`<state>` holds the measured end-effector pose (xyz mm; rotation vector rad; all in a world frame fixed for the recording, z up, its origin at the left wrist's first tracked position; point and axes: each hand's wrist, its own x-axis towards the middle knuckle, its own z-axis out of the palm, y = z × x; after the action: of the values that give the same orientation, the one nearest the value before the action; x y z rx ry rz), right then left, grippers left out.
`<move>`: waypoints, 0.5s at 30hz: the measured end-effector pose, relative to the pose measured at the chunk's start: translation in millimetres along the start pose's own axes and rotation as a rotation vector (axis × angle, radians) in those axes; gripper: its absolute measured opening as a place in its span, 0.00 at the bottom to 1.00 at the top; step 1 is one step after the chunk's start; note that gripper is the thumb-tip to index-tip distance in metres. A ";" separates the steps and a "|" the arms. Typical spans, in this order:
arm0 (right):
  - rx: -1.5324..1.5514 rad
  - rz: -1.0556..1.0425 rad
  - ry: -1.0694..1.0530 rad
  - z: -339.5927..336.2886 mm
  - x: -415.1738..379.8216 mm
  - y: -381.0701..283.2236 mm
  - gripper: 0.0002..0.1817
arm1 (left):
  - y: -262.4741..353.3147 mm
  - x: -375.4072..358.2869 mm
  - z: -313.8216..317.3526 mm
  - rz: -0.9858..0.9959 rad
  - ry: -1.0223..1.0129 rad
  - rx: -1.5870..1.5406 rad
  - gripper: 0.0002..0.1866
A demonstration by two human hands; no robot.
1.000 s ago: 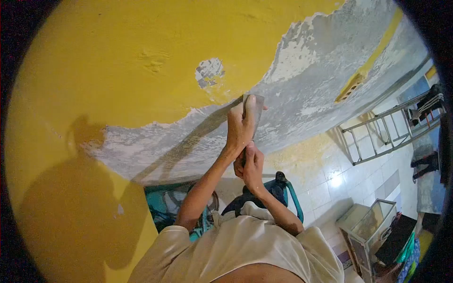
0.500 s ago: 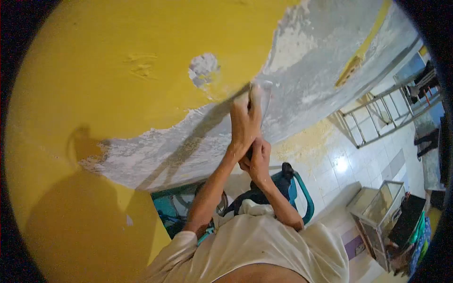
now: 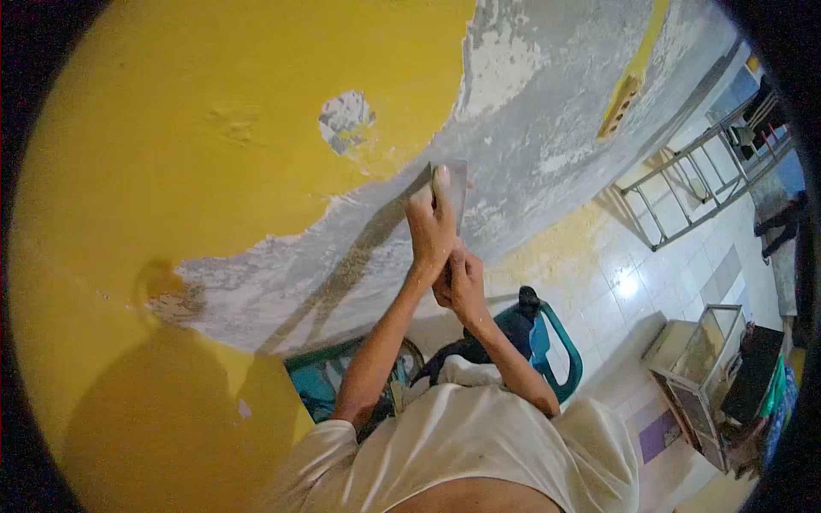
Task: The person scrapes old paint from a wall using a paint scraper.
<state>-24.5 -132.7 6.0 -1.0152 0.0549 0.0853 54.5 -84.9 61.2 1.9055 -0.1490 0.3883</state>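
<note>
A scraper [image 3: 456,190] with a wide, flat metal blade lies against the wall, on bare grey plaster just below the ragged edge of the yellow paint [image 3: 214,154]. My left hand [image 3: 432,224] is wrapped round its upper part, with the thumb stretched along the blade. Below it, my right hand [image 3: 463,280] is closed round the dark handle, most of which the fingers hide. A small round patch of stripped plaster [image 3: 346,121] shows within the paint to the upper left.
A green plastic chair [image 3: 569,355] stands below my right arm. Yellow paint scrapings [image 3: 556,248] lie on the tiled floor. A metal ladder [image 3: 684,192] is at the right, near a glass-sided cabinet [image 3: 697,368]. A person's dark-clothed legs [image 3: 782,227] show at the far right edge.
The scraper and both hands have come slightly back towards me, so the blade sits farther from the paint edge. My view has shifted a little. Both hands keep their grip.
</note>
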 end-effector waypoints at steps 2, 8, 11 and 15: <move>-0.011 -0.086 0.040 3.9 3.2 -4.8 0.25 | 1.5 13.8 -0.4 0.051 0.032 0.157 0.25; 0.099 0.019 0.025 2.7 -2.0 0.6 0.25 | -1.6 7.4 0.3 0.061 0.010 0.005 0.26; 0.051 -0.016 0.021 7.0 -0.1 -7.0 0.25 | 14.6 10.7 -3.7 -0.054 -0.006 0.019 0.28; 0.099 -0.075 0.000 14.0 3.7 -7.1 0.24 | 24.9 23.6 -5.7 -0.009 -0.044 -0.015 0.29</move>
<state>-20.1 -124.3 19.1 -0.9173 0.0202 0.0137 68.3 -86.7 93.1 1.8999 -0.1722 0.3385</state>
